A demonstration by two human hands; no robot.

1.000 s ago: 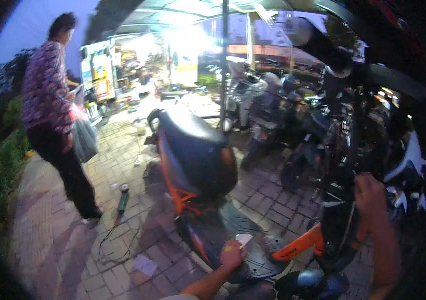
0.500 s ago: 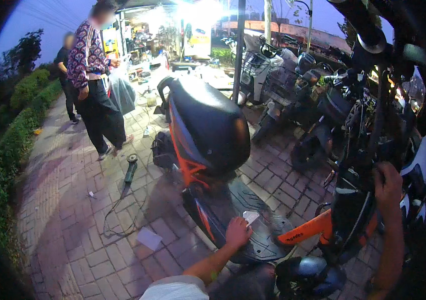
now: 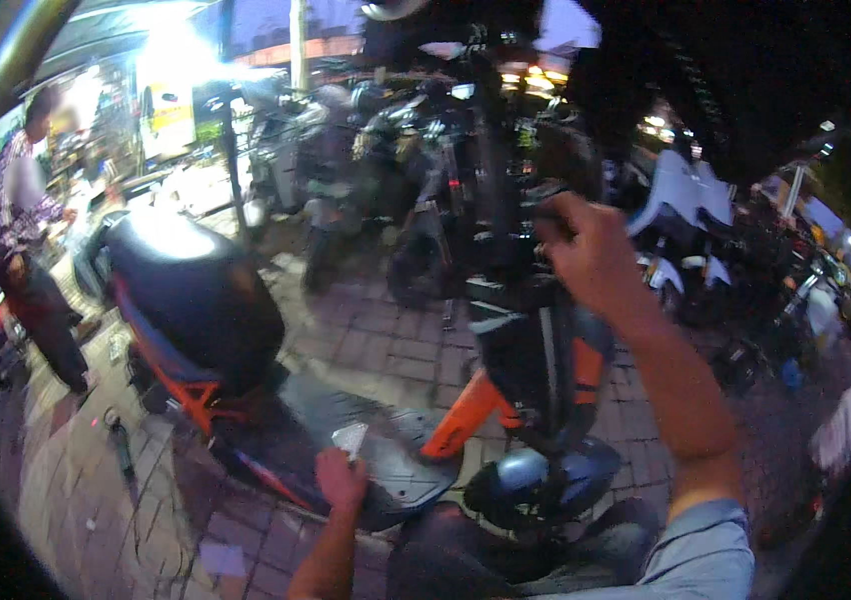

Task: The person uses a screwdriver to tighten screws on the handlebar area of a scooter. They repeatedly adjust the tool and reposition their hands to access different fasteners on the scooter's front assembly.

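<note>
An electric scooter with a black seat (image 3: 201,295) and orange trim stands across the view in front of me. Over its dark grey footboard (image 3: 396,475) my left hand (image 3: 344,478) is closed on a small white flat-sided piece (image 3: 351,437), too blurred to name. My right hand (image 3: 586,245) is raised beside the scooter's dark front column (image 3: 521,345), its fingers curled. Whatever those fingers hold, if anything, is lost in the dark. Below the column, the scooter's orange front frame part (image 3: 471,412) shows.
A power tool with a cord (image 3: 119,445) and a white sheet (image 3: 223,560) lie on the paving at left. Behind the seat stands a person in a patterned top (image 3: 21,200), near a brightly lit stall. Parked two-wheelers (image 3: 346,170) line the back; white body panels (image 3: 686,195) show at right.
My view has swung to the right, so the scooter now sits further left. The right hand shows higher beside the column; the left still holds the white piece over the footboard.
</note>
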